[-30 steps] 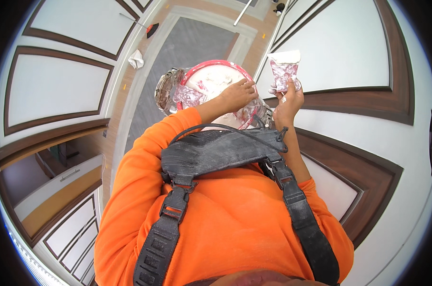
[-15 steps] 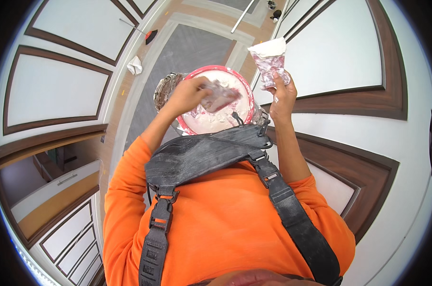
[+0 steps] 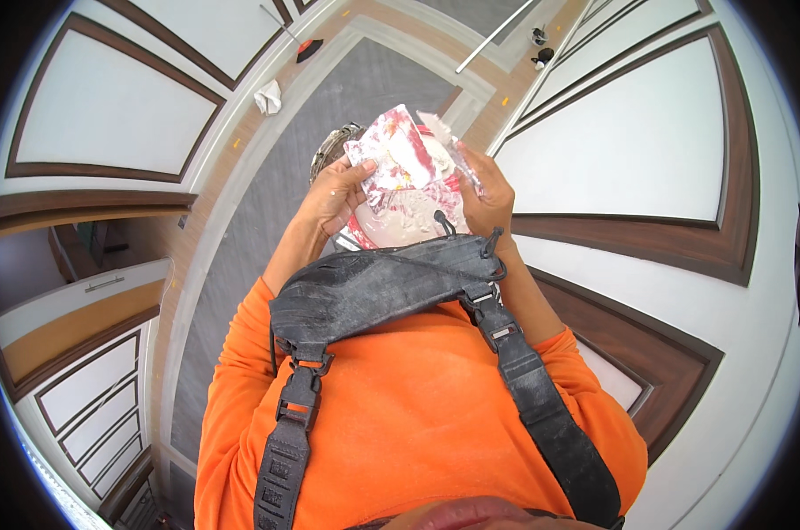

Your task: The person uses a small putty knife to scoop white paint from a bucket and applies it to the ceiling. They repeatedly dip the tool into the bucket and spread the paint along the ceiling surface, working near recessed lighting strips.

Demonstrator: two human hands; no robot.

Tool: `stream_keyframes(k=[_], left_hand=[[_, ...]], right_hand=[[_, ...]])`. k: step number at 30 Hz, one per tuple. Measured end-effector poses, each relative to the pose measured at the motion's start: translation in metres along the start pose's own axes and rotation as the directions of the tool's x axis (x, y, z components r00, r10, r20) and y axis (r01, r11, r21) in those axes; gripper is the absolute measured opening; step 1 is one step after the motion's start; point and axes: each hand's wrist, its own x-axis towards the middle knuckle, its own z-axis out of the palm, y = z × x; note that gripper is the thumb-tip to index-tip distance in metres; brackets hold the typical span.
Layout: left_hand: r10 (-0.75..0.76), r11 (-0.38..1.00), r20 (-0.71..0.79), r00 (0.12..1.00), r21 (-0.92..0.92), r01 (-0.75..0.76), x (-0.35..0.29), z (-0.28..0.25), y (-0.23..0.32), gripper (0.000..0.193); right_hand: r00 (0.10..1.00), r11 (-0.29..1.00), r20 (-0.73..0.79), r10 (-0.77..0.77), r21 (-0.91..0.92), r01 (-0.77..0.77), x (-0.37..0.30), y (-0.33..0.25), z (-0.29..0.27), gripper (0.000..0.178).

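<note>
My left hand (image 3: 336, 196) is closed on the edge of a flat, red putty scraper (image 3: 388, 148) smeared with white paste, its broad face turned up. My right hand (image 3: 488, 196) grips a second scraper (image 3: 442, 132), also paste-coated, tilted and seen nearly edge-on. The two blades are close together; whether they touch I cannot tell. Beneath both hands stands a bucket with a red rim (image 3: 358, 235), holding thick white paste (image 3: 409, 223). My hands and the scrapers cover much of its far side.
White panelled walls with dark brown trim (image 3: 630, 132) flank both sides. On the grey floor (image 3: 267, 185) run pale bordered strips. A crumpled white bag or cloth (image 3: 268, 97), a red-and-black broom head (image 3: 309, 50) and a white pole (image 3: 493, 37) lie farther off.
My left hand has lifted its scraper out of the bucket. My right hand has lowered its scraper and brought it leftward, beside the left one. The view has shifted slightly.
</note>
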Motion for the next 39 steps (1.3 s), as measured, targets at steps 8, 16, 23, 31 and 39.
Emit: stream_keyframes(k=[8,16,23,31,39], left_hand=[[0.023,0.999,0.107,0.994,-0.043,-0.018,0.005,-0.004,-0.006,0.045],[0.046,0.997,0.149,0.988,-0.062,-0.037,-0.003,0.003,-0.001,0.047],[0.055,0.994,0.173,0.983,-0.103,-0.038,-0.009,0.004,0.001,0.04],[0.142,0.99,0.106,0.984,-0.018,-0.141,-0.017,0.001,0.014,0.042],[0.024,1.0,0.225,0.974,-0.007,-0.023,-0.005,0.001,0.018,0.041]], right_hand=[[0.994,0.993,0.087,-0.065,-0.089,0.073,-0.014,0.004,0.008,0.053],[0.962,0.942,0.136,-0.235,-0.212,0.26,-0.003,0.012,0.001,0.061],[0.928,0.853,0.201,-0.313,-0.37,0.368,0.009,0.012,-0.006,0.059],[0.988,0.979,0.147,0.045,-0.203,-0.015,0.025,0.045,-0.045,0.023],[0.704,0.127,0.688,0.177,0.693,-0.71,0.081,0.043,-0.041,0.041]])
